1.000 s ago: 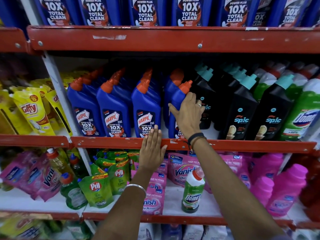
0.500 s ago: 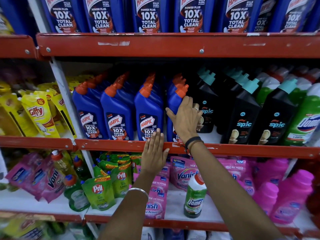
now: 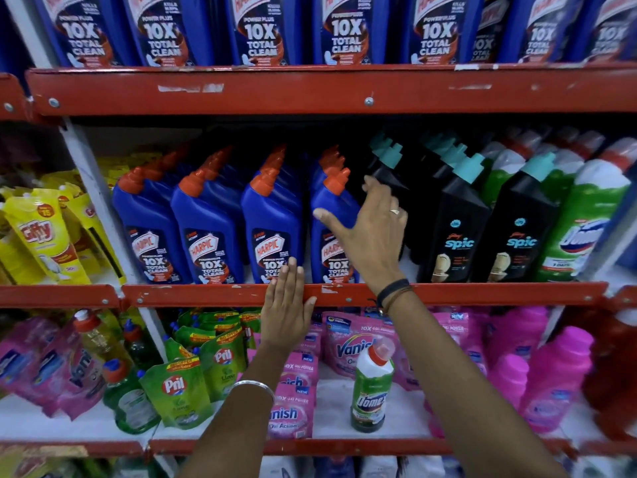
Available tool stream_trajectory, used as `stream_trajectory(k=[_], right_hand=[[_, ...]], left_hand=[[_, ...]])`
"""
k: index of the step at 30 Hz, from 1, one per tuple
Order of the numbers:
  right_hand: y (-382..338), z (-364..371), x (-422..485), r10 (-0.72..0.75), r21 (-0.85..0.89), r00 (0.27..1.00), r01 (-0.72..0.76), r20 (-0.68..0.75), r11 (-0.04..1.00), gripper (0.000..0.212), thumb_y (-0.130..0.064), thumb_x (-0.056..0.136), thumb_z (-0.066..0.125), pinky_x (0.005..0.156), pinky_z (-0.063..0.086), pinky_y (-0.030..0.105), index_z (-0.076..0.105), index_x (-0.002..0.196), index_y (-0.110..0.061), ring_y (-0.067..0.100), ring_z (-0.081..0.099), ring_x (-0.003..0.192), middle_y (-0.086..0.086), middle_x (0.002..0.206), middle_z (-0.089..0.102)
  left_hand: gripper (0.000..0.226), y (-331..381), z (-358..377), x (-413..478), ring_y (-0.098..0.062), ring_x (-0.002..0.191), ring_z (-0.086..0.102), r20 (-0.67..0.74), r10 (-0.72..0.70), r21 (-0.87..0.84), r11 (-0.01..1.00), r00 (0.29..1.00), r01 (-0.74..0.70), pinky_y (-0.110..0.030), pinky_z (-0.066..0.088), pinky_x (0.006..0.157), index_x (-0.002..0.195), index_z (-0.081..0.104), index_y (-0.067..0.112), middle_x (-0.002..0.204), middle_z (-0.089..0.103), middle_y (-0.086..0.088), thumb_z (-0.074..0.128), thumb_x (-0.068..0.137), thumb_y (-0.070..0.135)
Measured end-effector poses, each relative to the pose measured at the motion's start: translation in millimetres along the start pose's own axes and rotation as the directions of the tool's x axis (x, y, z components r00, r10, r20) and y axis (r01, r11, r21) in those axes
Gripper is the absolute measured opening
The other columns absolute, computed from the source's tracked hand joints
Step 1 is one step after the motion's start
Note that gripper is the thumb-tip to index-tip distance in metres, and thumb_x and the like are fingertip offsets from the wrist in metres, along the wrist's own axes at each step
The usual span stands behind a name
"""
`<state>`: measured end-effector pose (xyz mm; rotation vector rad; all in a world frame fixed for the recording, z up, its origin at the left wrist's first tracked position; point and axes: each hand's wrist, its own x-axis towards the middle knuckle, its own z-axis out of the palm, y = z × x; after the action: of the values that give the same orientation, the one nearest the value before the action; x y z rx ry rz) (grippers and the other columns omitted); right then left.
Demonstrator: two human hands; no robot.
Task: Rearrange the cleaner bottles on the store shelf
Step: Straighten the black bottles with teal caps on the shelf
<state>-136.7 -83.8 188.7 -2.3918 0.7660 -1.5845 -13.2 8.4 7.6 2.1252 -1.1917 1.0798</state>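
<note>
Blue Harpic bottles with orange caps stand in a row on the middle shelf. My right hand is spread over the rightmost front Harpic bottle, thumb on its blue shoulder, fingers reaching towards the black Spic bottles beside it; it grips nothing. My left hand lies flat on the red shelf edge below the third Harpic bottle, fingers together and extended. A lone green Domex bottle stands upright on the lower shelf, under my right forearm.
More green Domex bottles fill the middle shelf's right end. Yellow Giffy pouches sit left of a white upright. Larger Harpic bottles line the top shelf. Pril pouches, Vanish pouches and pink bottles crowd the lower shelf.
My right hand has let go of the rightmost Harpic bottle and opened, its fingers now spread. The bottle stands upright in line. My left hand stays on the shelf edge.
</note>
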Motion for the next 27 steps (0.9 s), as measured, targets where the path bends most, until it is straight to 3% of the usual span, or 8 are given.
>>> stream_trajectory(k=[3, 6, 9, 13, 16, 18, 21, 27], right_hand=[[37.4, -42.7, 11.5, 0.057, 0.197, 0.949, 0.005, -0.31, 0.98, 0.06, -0.057, 0.079, 0.061, 0.087, 0.041, 0.043, 0.053, 0.111, -0.007, 0.026, 0.055, 0.103, 0.009, 0.109, 0.059], [88.7, -78.4, 35.6, 0.221, 0.165, 0.843, -0.159, -0.49, 0.973, 0.061, -0.051, 0.08, 0.063, 0.093, 0.039, 0.046, 0.05, 0.116, -0.002, 0.032, 0.05, 0.109, 0.016, 0.115, 0.055], [135.1, -99.4, 58.7, 0.359, 0.04, 0.843, -0.376, -0.401, 0.926, 0.076, -0.05, 0.08, 0.06, 0.098, 0.028, 0.039, 0.037, 0.129, 0.003, 0.036, 0.039, 0.122, 0.022, 0.131, 0.043], [169.1, -104.8, 73.6, 0.428, -0.105, 0.885, -0.45, -0.182, 0.887, 0.084, -0.053, 0.074, 0.065, 0.097, 0.038, 0.046, 0.036, 0.126, 0.007, 0.041, 0.046, 0.119, 0.026, 0.126, 0.049], [176.5, -103.2, 71.4, 0.457, -0.179, 0.887, -0.46, -0.057, 0.87, 0.071, -0.044, 0.076, 0.072, 0.097, 0.038, 0.049, 0.042, 0.116, 0.006, 0.042, 0.047, 0.116, 0.026, 0.121, 0.053], [178.3, -103.3, 67.7, 0.44, -0.175, 0.896, -0.443, -0.055, 0.88, 0.06, -0.039, 0.077, 0.071, 0.098, 0.037, 0.052, 0.044, 0.112, 0.003, 0.041, 0.043, 0.117, 0.024, 0.12, 0.052], [179.5, -104.8, 58.6, 0.443, 0.004, 0.891, -0.445, -0.102, 0.896, 0.048, -0.034, 0.075, 0.074, 0.096, 0.038, 0.054, 0.045, 0.101, -0.005, 0.036, 0.042, 0.113, 0.018, 0.105, 0.055], [157.1, -117.4, 38.3, 0.315, 0.121, 0.896, -0.291, -0.313, 0.949, 0.049, -0.035, 0.071, 0.075, 0.095, 0.03, 0.048, 0.043, 0.093, -0.006, 0.03, 0.042, 0.107, 0.005, 0.096, 0.04]], left_hand=[[0.063, -0.2, 2.8, 0.2, -0.021, 0.147, -0.001, -0.002, 0.007, 0.01, 1.0, 1.0, -0.007, -0.036, 0.0, 0.12, 0.152, -0.003, 0.007, 0.16, -0.007, -0.008, 0.013, 0.102, 0.042], [0.064, -2.1, 3.9, -0.5, -0.021, 0.147, -0.003, 0.005, 0.0, 0.036, 0.999, 1.0, 0.0, -0.037, -0.001, 0.12, 0.152, -0.004, 0.007, 0.16, -0.008, -0.009, 0.01, 0.102, 0.043], [0.064, -0.6, 3.6, 0.3, -0.022, 0.147, -0.003, 0.014, 0.001, 0.044, 0.999, 1.0, -0.001, -0.037, -0.001, 0.12, 0.152, -0.003, 0.006, 0.16, -0.008, -0.009, 0.012, 0.102, 0.043], [0.065, 1.4, 1.9, -0.1, -0.022, 0.147, -0.002, 0.027, -0.009, 0.032, 0.999, 1.0, 0.008, -0.038, 0.0, 0.12, 0.152, -0.002, 0.006, 0.16, -0.007, -0.009, 0.013, 0.102, 0.044], [0.065, 4.1, -0.3, -0.4, -0.022, 0.147, -0.001, 0.027, -0.019, 0.03, 0.999, 0.999, 0.018, -0.037, 0.0, 0.12, 0.151, 0.0, 0.005, 0.16, -0.006, -0.009, 0.015, 0.101, 0.044], [0.065, 5.1, -1.7, -0.1, -0.022, 0.147, -0.001, 0.032, -0.016, 0.028, 0.999, 0.999, 0.015, -0.037, -0.001, 0.12, 0.151, 0.001, 0.004, 0.16, -0.006, -0.009, 0.015, 0.101, 0.044], [0.065, 5.4, -2.2, -0.4, -0.023, 0.147, 0.0, 0.039, -0.018, 0.022, 1.0, 0.999, 0.017, -0.037, 0.0, 0.12, 0.151, 0.001, 0.004, 0.16, -0.004, -0.009, 0.016, 0.101, 0.044], [0.065, 5.1, -3.5, 1.1, -0.022, 0.147, -0.001, 0.05, -0.015, 0.025, 1.0, 0.999, 0.013, -0.037, -0.001, 0.12, 0.152, -0.002, 0.006, 0.16, -0.006, -0.01, 0.013, 0.101, 0.045]])
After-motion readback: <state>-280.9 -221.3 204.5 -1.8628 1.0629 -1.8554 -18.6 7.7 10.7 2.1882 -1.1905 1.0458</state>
